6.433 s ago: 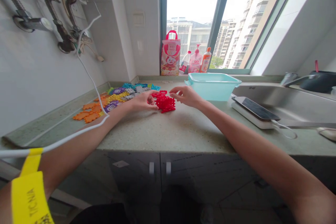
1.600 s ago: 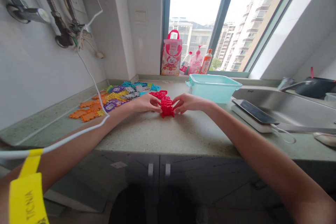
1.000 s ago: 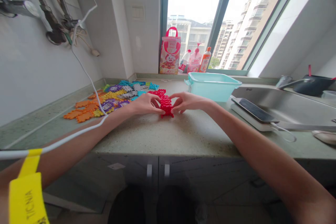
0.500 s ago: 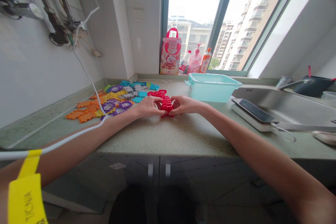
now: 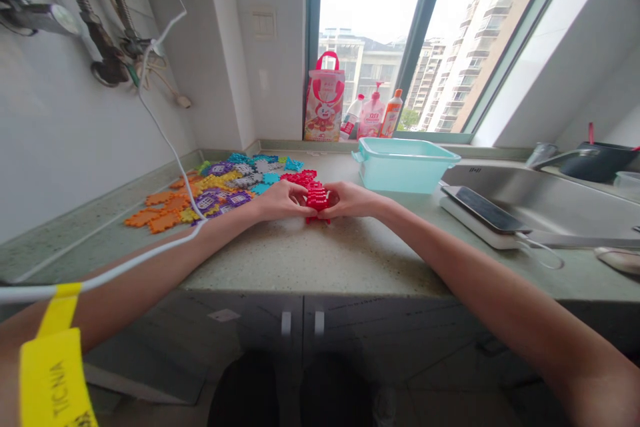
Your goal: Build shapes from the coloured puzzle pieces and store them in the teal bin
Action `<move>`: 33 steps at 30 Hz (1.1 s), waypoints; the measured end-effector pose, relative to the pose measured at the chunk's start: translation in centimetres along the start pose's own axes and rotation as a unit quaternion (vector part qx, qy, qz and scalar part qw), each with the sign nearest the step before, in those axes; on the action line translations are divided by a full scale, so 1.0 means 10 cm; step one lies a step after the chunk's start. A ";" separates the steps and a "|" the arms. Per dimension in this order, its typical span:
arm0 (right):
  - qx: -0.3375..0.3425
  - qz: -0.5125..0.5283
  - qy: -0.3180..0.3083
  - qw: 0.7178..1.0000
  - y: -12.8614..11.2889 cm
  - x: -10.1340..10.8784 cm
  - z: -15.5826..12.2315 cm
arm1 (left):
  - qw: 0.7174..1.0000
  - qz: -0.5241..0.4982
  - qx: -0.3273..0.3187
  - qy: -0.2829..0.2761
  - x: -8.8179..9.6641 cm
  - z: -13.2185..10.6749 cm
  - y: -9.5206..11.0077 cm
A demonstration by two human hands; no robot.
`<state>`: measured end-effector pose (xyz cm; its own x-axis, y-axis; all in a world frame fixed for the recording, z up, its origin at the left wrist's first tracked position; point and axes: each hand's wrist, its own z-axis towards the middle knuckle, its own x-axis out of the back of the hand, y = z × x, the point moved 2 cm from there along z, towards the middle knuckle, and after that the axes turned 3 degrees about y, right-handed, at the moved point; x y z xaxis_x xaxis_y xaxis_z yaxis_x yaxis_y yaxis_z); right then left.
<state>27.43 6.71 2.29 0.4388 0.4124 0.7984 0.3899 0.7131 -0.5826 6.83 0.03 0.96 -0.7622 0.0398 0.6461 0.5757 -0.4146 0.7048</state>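
A stack of red interlocking plastic tiles (image 5: 317,196) stands on the counter straight ahead, pinched between both hands. My left hand (image 5: 281,200) grips its left side, fingers curled and thumb near the bottom. From the right, my right hand (image 5: 350,200) closes on the opposite side. Just behind the stack lie more red tiles (image 5: 302,177), partly hidden by my left hand. A spread of same-style tiles covers the counter to the left: orange tiles (image 5: 159,211), purple tiles (image 5: 210,201), yellow tiles (image 5: 220,181), with grey and blue ones farther back.
A turquoise plastic tub (image 5: 407,167) stands behind my right hand. Farther right, a phone (image 5: 485,209) lies on a white box beside the steel sink (image 5: 565,203). A white cable (image 5: 165,140) hangs across my left forearm. Bottles (image 5: 371,117) and a pink bag (image 5: 325,103) line the windowsill.
Both hands keep their hold on the red stack, with only a very slight shift. The camera view has moved a little; the other things stay in place.
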 end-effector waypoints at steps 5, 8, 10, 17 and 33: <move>-0.003 -0.003 -0.001 1.000 -0.03 0.01 -0.01 | 1.000 0.017 -0.013 -0.015 0.01 -0.01 0.01; -0.008 0.000 -0.003 1.000 -0.03 0.00 -0.01 | 0.999 0.031 -0.029 -0.020 0.01 -0.01 0.00; -0.011 -0.002 -0.006 1.000 -0.04 -0.01 -0.01 | 0.998 0.042 -0.031 -0.021 0.01 0.00 -0.01; -0.020 0.058 -0.100 0.993 0.01 0.12 -0.04 | 0.998 0.041 -0.004 -0.043 0.05 0.01 -0.06; 0.007 0.055 -0.041 0.998 0.11 0.06 0.02 | 1.000 0.012 0.010 -0.016 0.01 -0.01 -0.02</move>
<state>27.98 7.82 2.16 0.4097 0.5339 0.7397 0.3308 0.6687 -0.6659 6.62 0.06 0.83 -0.7380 0.0589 0.6722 0.6003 -0.3976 0.6940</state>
